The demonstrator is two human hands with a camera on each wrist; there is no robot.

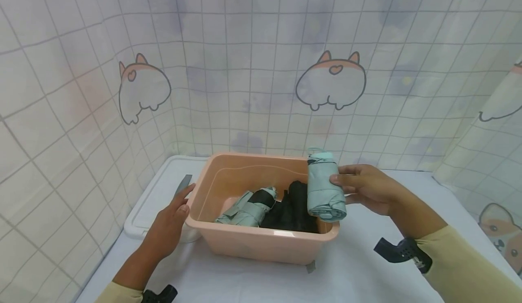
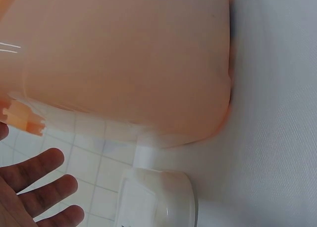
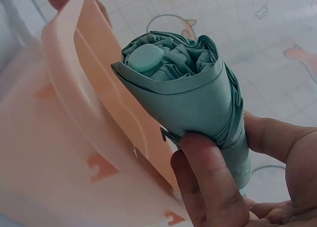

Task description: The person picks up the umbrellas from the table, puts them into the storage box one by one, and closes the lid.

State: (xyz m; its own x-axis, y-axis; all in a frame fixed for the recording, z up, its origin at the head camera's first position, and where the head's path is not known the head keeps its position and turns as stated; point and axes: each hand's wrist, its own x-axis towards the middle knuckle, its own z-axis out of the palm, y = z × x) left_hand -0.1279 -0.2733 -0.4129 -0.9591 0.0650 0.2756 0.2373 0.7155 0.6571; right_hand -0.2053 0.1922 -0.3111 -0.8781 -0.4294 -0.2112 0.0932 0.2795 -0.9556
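Observation:
My right hand (image 1: pixel 369 187) grips a rolled mint-green folding umbrella (image 1: pixel 325 187) between thumb and fingers, above the right end of a peach plastic basin (image 1: pixel 265 242). The umbrella's round end cap (image 3: pixel 146 57) faces the right wrist camera. At the basin's left rim, my left hand (image 1: pixel 167 226) touches the edge; several of its fingers (image 2: pixel 49 190) are straight and apart from the wall in the left wrist view. Inside the basin lie a second mint-green umbrella (image 1: pixel 250 210) with a black band and a black folded bundle (image 1: pixel 299 205), its kind partly hidden.
Behind and left of the basin stands a white lidded container (image 1: pixel 148 199) with a grey handle-like piece (image 1: pixel 184 184). A white cloth covers the table (image 1: pixel 379 271). Checked curtain (image 1: pixel 253 67) encloses the back and sides. A small grey patch (image 1: pixel 311 266) lies by the basin's base.

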